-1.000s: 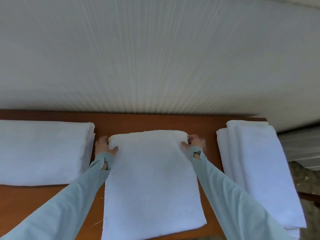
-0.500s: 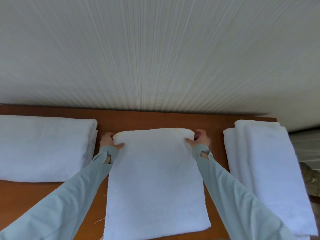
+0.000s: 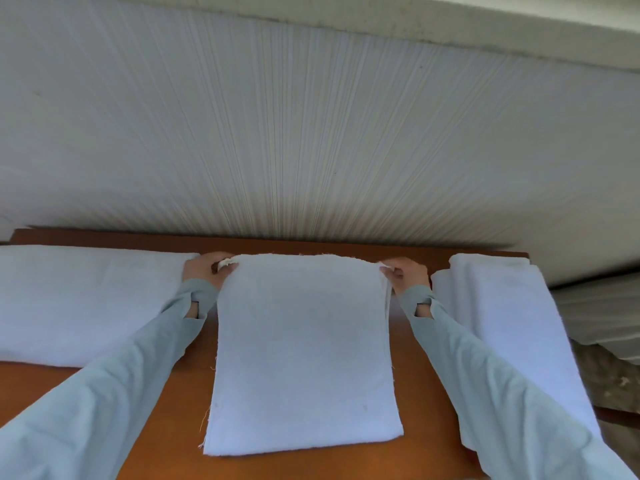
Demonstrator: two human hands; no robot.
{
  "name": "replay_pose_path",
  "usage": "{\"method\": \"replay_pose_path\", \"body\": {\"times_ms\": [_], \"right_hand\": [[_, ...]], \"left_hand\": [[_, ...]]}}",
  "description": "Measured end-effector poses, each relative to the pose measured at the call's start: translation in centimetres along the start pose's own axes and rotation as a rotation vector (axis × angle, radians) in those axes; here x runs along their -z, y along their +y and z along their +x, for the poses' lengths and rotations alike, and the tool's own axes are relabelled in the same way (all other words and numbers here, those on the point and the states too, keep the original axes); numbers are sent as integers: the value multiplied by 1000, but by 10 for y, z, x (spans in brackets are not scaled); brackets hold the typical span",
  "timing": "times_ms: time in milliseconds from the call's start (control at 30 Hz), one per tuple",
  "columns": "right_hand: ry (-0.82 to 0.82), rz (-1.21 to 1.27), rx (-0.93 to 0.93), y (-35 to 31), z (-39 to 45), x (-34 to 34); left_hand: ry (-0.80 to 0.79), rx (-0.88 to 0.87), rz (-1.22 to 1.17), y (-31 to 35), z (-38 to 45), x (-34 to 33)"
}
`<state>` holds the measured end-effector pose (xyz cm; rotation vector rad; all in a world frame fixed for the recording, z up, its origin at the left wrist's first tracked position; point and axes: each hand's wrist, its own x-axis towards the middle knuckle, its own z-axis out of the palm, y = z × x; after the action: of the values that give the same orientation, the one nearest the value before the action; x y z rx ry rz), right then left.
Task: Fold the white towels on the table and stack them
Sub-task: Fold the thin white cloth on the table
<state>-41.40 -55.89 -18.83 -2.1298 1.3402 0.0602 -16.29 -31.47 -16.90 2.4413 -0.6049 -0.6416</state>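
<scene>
At mid-frame, the left hand and right hand each pinch a far corner of the towel lying on the worktop.

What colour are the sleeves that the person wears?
The sleeves are pale blue-green, plain with no pattern; the head view shows them.

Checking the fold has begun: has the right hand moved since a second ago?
Yes. The right hand has lifted the middle towel's far right corner, nearer the folded towels on the right.
</scene>
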Motion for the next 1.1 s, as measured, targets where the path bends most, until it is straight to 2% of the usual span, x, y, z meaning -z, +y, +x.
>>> {"method": "replay_pose_path", "body": {"times_ms": [100,200,267,300,400,467,533,567,600,633,700,767,833,933,1000,1100], "right_hand": [[92,2,156,0,-2,-2],[261,86,202,0,-11,-5],[199,195,156,6,-22,-5],[115,281,95,10,-28,-2],[-184,685,-167,14,-51,14],[-434,801,-338,16,-68,31],[-778,708,-419,13,-88,56],[-953,616,-400,11,-96,67],[-1084,551,-361,6,-102,77],[-1137,523,-325,2,-105,84],[-1058,511,-292,-8,-99,90],[-880,454,-317,-13,-83,83],[-680,370,-390,-9,-57,65],[-403,156,-385,-4,-21,28],[-269,-14,-318,-3,-8,4],[-147,-37,-267,4,2,-26]], "left_hand": [[28,-59,-22,-3,-2,-1],[18,-69,10,-6,-8,-6],[-3,-33,-44,-7,-13,-7],[-67,56,-77,-5,-16,-5],[-453,406,-354,-8,-22,5],[-732,484,-446,-12,-35,21],[-1165,404,-306,-17,-47,37],[-1389,325,-229,-17,-52,46],[-1549,260,-219,-17,-53,53],[-1619,207,-271,-16,-52,59],[-1525,144,-377,-10,-47,63],[-1238,121,-367,-7,-41,55],[-927,178,-295,-9,-28,36],[-516,219,-35,-13,-11,0],[-329,169,96,-15,-8,-21],[-142,210,10,-24,-1,-49]]}}
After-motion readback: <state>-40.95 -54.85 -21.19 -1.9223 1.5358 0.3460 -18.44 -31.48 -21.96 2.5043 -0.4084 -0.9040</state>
